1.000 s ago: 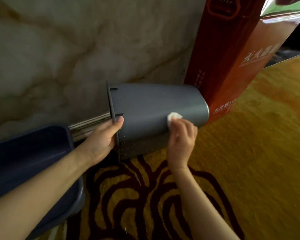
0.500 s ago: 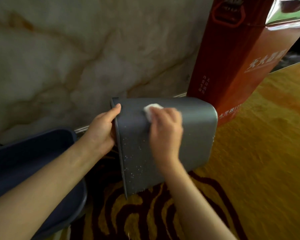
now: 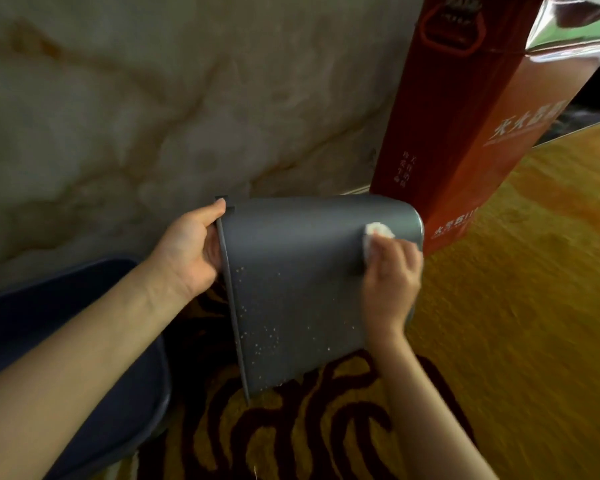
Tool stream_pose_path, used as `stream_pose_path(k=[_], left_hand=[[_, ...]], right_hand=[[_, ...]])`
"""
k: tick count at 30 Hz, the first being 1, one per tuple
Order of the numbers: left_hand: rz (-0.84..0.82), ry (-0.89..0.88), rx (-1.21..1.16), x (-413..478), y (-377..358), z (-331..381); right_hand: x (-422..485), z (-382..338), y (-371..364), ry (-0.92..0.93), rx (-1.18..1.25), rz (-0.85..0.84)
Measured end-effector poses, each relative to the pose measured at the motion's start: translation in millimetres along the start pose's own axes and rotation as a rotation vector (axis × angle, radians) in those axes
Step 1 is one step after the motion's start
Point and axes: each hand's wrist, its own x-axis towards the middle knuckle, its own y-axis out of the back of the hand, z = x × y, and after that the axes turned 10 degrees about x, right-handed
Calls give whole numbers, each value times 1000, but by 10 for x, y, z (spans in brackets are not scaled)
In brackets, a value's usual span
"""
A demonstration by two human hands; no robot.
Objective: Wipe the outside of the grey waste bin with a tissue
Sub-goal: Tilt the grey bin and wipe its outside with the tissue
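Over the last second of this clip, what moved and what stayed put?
The right hand swept the tissue from mid-wall toward the rim, then back to the bottom end of the grey waste bin. The bin, on its side, was turned so its speckled face shows more. The left hand kept its grip on the rim. The red box and dark blue tub stayed.

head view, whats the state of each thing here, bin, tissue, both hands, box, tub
grey waste bin: tipped on its side, held off the carpet, white specks on the lower part
tissue: wadded, pressed on the bin near its base
left hand: gripping the bin's rim
right hand: fingers holding the tissue
red box: upright by the wall
dark blue tub: on the floor, contents not visible
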Motion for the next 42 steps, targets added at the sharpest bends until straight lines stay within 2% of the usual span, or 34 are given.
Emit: stream_pose_path(k=[3, 7, 16, 20, 24, 30, 32, 35, 39, 42], left_hand=[[23, 25, 29, 17, -43, 28], [98, 60, 49, 74, 22, 55], [100, 110, 24, 177, 192, -50], [104, 132, 26, 214, 229, -62], [128, 135, 10, 274, 245, -51], [134, 125, 45, 344, 248, -61], [137, 118, 44, 357, 235, -61], [113, 87, 1, 375, 211, -74], [-69, 56, -33, 348, 224, -112], [-179, 62, 33, 312, 276, -188]], right_hand=[[245, 332, 122, -139, -39, 59], [308, 293, 62, -180, -35, 50], [-733, -1054, -391, 123, 223, -408], [-764, -1021, -359, 180, 177, -466], [-532, -599, -193, 170, 79, -377], [-123, 138, 86, -103, -106, -171], [-73, 148, 98, -149, -101, -135], [-152, -188, 0, -48, -17, -122], [-722, -818, -207, 184, 176, -417], [-1012, -944, -222, 216, 164, -605]])
